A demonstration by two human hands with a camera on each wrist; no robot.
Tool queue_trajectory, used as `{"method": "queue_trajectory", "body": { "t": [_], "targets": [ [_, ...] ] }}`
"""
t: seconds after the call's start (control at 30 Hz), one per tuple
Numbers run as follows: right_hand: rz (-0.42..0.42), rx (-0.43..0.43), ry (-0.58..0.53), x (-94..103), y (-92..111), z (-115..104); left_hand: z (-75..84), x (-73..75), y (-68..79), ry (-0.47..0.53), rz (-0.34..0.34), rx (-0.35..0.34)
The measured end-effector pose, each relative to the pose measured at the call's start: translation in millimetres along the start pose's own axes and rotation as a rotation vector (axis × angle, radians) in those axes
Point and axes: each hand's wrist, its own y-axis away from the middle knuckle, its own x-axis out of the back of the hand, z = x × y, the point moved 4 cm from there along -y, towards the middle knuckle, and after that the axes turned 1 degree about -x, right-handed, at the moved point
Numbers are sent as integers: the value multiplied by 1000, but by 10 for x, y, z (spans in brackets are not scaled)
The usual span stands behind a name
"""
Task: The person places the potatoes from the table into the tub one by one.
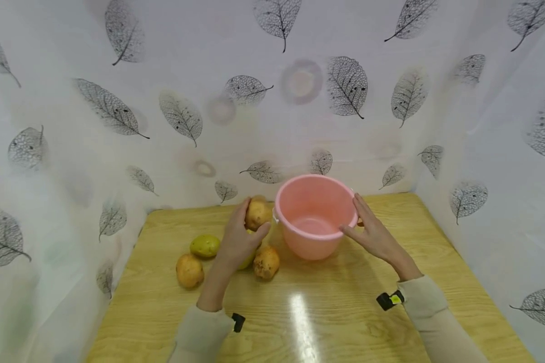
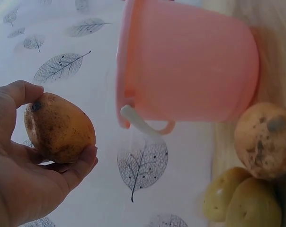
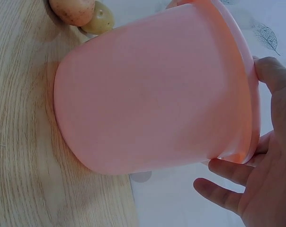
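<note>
My left hand point(image 1: 237, 239) pinches a brown-skinned potato point(image 1: 258, 214) between thumb and fingers, holding it up near the far edge of the worktop point(image 1: 327, 315), just beside the left side of the pink bucket point(image 1: 312, 247). My right hand point(image 1: 376, 235) is spread at the bucket's right rim, thumb and fingers apart and touching it rather than clenched; two fingers look loose in the right wrist view. The bucket stands close to the far edge.

My grip on the potato is mostly fingertips, so dust on its skin could let it slip. It might then knock the spotted potato point(image 1: 266, 263) or the greenish one point(image 1: 205, 246), and round as they are, they could roll towards the left edge. The white handle point(image 2: 138, 120) juts out facing my left hand, so a low sideways move could snag there. Such a light right hand might let a bump shift or tip the bucket.
</note>
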Motion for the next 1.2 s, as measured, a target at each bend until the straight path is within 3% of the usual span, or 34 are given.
{"method": "queue_trajectory", "body": {
  "t": [0.33, 0.73, 0.83, 1.0, 1.2],
  "targets": [
    [-3, -7, -9, -20, -25, 26, 178, -321, -216, 12, -13, -63],
    [-8, -32, -14, -2, 4, 14, 363, -756, -476, 78, -93, -160],
    [-7, -39, -11, 10, 11, 30, 425, -864, -512, 62, -132, -157],
    [-11, -36, -4, 8, -8, 43, 512, -997, -555, 27, -174, -87],
    [-15, -36, -9, -15, -17, 28, 511, -1129, -631, -88, -191, -58]
  ]
}}
